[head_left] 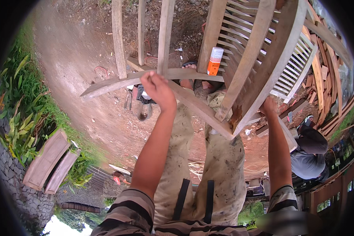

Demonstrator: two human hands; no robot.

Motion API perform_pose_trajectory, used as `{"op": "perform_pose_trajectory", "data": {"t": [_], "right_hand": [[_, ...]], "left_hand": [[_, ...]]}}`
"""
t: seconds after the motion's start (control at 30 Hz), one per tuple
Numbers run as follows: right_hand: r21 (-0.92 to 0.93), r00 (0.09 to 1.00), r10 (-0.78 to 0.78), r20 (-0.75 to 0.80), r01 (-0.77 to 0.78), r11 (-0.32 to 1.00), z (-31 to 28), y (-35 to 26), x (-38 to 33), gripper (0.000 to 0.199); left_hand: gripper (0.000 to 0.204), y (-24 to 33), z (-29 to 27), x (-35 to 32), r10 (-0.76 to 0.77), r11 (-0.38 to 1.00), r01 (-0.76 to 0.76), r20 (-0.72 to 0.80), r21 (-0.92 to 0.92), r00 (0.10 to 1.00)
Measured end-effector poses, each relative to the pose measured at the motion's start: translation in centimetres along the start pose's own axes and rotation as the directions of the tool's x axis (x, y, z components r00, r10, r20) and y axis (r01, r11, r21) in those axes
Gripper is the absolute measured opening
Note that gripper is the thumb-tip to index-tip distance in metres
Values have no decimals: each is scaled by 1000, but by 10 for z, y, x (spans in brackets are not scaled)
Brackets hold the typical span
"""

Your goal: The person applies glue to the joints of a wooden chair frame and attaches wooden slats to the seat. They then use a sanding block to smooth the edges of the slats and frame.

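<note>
Left hand (159, 88) curled near a curved wooden rail (106, 86), whether holding something I cannot tell, right hand (268, 106) at outer side of the slatted wooden frame (277, 70), grip partly hidden, frame before stained trousers (224, 169).

Soft daylight; edges bend into black; lower left glares white, probably sky (57, 228).

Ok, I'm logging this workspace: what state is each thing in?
Weathered slatted wooden furniture: joined, dark-stained at one corner.
Orange-and-white rectangular box: on the furniture, seemingly closed.
Left hand: fingers curled, grip unclear.
Right hand: at the furniture's edge, fingers mostly hidden.
Pale coiled cord: loose on the ground.
Khaki cloth trousers: dark-spotted.
</note>
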State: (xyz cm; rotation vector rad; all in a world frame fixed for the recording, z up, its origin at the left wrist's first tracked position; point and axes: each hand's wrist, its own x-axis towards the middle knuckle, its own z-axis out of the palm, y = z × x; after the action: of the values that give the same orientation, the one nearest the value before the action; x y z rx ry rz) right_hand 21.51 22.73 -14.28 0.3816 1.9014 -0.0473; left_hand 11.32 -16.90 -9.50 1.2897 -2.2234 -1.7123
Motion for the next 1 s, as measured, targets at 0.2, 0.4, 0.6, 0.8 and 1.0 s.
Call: {"op": "perform_pose_trajectory", "data": {"t": [0.2, 0.4, 0.6, 0.8, 1.0], "right_hand": [[-15, 990, -75, -116, 74, 997, 34, 35, 19, 52], [-7, 984, -103, -147, 103, 995, 37, 44, 1, 52], [9, 986, -94, -138, 96, 995, 41, 47, -14, 52], [6, 991, -61, -118, 62, 998, 42, 43, -4, 52], [35, 999, -10, -46, 12, 999, 35, 19, 22, 52]], "left_hand": [[17, -209, -37, -114, -366, 929, 359, 350, 89, 862], [66, -246, 64, -81, -386, 612, 211, 54, 762, 921], [79, -270, 97, -81, -362, 538, 239, -34, 809, 931], [66, -261, 65, -90, -243, 659, -2, 215, 752, 946], [55, -174, -53, -107, -370, 828, 7, 537, 560, 759]]}}
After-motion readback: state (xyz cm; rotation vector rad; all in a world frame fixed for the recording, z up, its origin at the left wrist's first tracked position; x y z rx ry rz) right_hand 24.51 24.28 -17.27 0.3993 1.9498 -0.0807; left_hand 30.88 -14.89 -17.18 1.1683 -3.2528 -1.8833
